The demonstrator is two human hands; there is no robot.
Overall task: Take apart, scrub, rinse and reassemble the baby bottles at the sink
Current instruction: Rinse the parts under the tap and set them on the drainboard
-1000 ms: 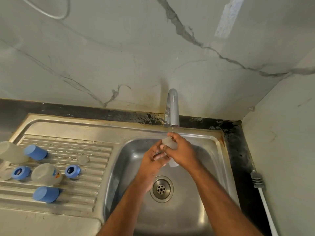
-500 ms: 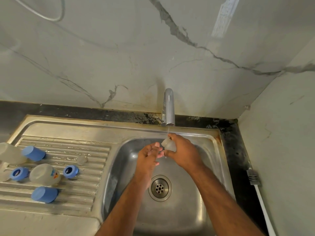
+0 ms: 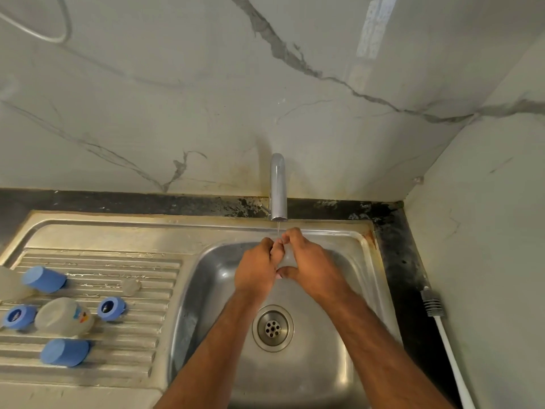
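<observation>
A person's two hands meet under a thin stream of water from the single chrome tap [image 3: 278, 187], above the basin of a steel sink [image 3: 339, 364]. The right hand [image 3: 309, 261] curls its fingers and thumb around one small translucent bottle part [image 3: 286, 260], seemingly a teat, which shows only as a pale sliver between the palms. The left hand [image 3: 256, 268] is pressed against it with fingers bent toward the same piece; whether it actually grips the part cannot be told.

On the ribbed draining board [image 3: 141, 343] to the left lie the other pieces, counted: two solid blue caps, one at the far edge [image 3: 44, 279] and one nearest the viewer [image 3: 65, 352]; two blue screw rings with open centres, one at the far left [image 3: 18, 317] and one toward the basin [image 3: 110, 309]; one cloudy bottle [image 3: 63, 317] on its side between the rings, carrying a small coloured picture too blurred to read; a second clear bottle [image 3: 11, 283] partly cut off by the left edge, touching the far cap; and one small clear piece [image 3: 130, 286] lying apart.

One round drain [image 3: 272, 328] sits in the basin below the wrists. One bottle brush [image 3: 442, 329] with a white handle lies on the dark counter to the right. No legible writing or brand appears anywhere.
</observation>
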